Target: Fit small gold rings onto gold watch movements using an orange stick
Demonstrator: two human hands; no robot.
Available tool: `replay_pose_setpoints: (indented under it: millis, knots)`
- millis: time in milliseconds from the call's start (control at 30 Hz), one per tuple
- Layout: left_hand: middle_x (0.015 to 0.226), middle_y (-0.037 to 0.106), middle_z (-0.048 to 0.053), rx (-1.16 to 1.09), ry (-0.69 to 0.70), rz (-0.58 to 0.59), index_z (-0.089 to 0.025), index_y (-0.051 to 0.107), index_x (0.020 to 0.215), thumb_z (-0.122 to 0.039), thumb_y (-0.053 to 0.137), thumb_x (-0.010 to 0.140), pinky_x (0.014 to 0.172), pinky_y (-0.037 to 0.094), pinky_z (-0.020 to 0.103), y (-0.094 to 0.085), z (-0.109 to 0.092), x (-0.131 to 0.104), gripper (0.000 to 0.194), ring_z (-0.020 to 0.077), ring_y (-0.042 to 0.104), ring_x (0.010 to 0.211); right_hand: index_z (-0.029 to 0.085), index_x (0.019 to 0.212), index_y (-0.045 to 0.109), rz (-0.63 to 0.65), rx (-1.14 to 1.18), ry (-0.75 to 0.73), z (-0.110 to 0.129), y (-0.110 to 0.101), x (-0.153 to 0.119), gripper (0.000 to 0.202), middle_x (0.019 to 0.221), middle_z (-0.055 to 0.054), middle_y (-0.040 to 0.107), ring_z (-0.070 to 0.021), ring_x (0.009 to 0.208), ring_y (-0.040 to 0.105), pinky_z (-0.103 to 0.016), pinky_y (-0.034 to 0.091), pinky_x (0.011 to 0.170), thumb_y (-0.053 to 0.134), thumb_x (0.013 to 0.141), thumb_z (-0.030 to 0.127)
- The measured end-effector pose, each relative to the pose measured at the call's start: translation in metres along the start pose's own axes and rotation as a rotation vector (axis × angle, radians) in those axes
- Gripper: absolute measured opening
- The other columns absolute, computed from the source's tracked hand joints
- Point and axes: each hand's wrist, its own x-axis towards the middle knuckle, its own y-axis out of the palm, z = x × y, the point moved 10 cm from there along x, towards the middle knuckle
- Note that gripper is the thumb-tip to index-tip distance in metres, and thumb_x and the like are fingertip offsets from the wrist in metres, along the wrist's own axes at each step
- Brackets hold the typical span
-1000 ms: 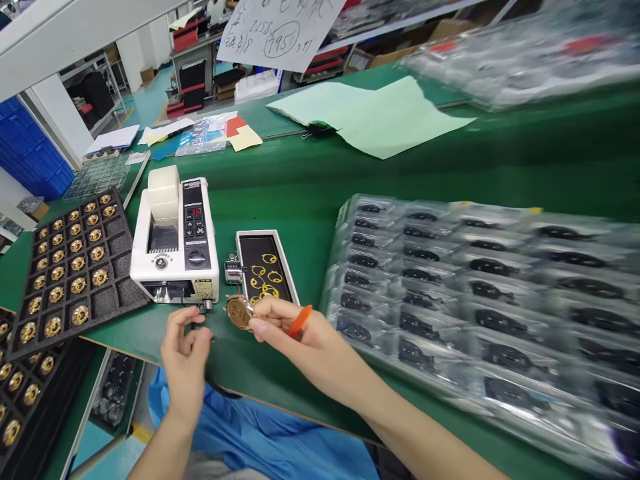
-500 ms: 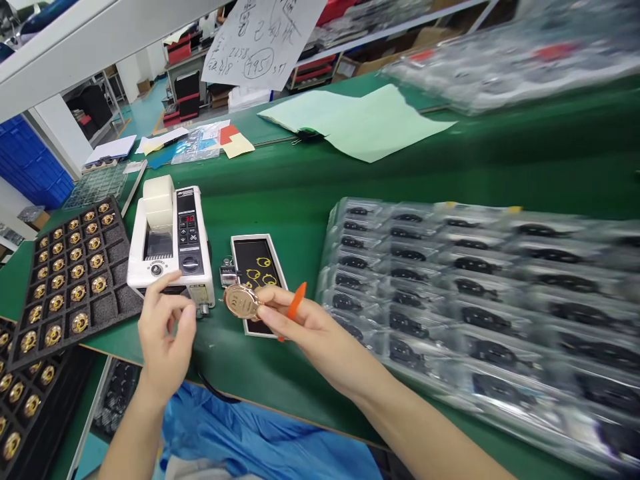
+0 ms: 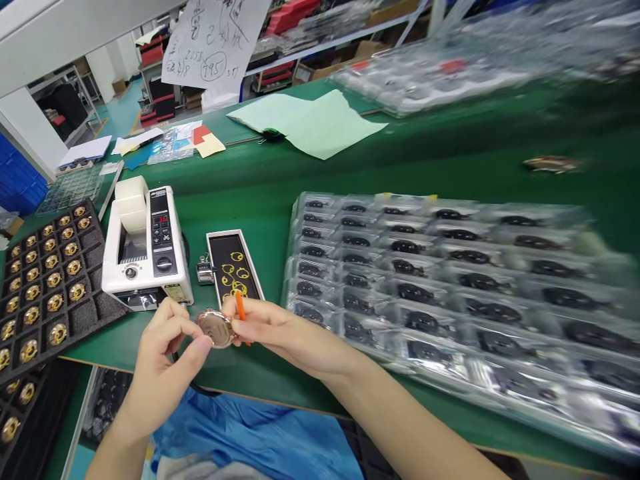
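Observation:
My right hand (image 3: 265,323) pinches a round rose-gold watch case (image 3: 216,329) at its edge, its engraved back facing me. An orange, slim plastic tool (image 3: 241,308) also sticks out between the right fingers. My left hand (image 3: 167,353) is closed in a pinch at the left edge of the watch case; whatever the fingertips hold is too small to make out. Behind the left hand stands a white tape dispenser (image 3: 145,267) with a roll of clear tape (image 3: 132,203). Just beyond the right hand lies a shallow box (image 3: 245,250) holding yellow rings (image 3: 243,273).
A small metal counter (image 3: 205,271) sits beside the box. At left, black foam trays (image 3: 90,257) hold gold watch parts. Clear plastic trays (image 3: 350,227) with dark parts cover the right side. Green paper (image 3: 330,123) and another small part (image 3: 553,164) lie farther back.
My left hand has moved from the tape dispenser's front to the watch case and closed. The right hand has brought the case lower and nearer. The view has shifted right.

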Motion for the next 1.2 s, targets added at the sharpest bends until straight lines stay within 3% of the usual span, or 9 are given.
replay_pose_setpoints:
  millis: [800,1200]
  knots:
    - [0.071,0.045,-0.001,0.032,-0.092,-0.026,-0.019,0.062,0.066,-0.019,0.06,0.085,0.056,0.034,0.024,0.005,0.021,0.005,0.019,0.0126,0.042,0.063,0.02,0.076,0.051,0.007,-0.04,-0.001,-0.002,0.003,0.001,0.044,0.073,0.002,0.045,-0.0138,0.071,0.041,-0.028,0.034,0.072,0.065,0.079,0.061]
    - [0.071,0.046,-0.002,0.177,-0.036,-0.096,-0.019,0.054,0.063,-0.016,0.057,0.084,0.055,0.035,0.022,0.006,0.013,0.008,0.022,0.0116,0.046,0.062,0.02,0.078,0.054,-0.028,-0.073,-0.005,0.0,0.001,0.001,0.041,0.076,0.001,0.05,-0.0146,0.074,0.045,-0.03,0.039,0.077,0.064,0.08,0.06]
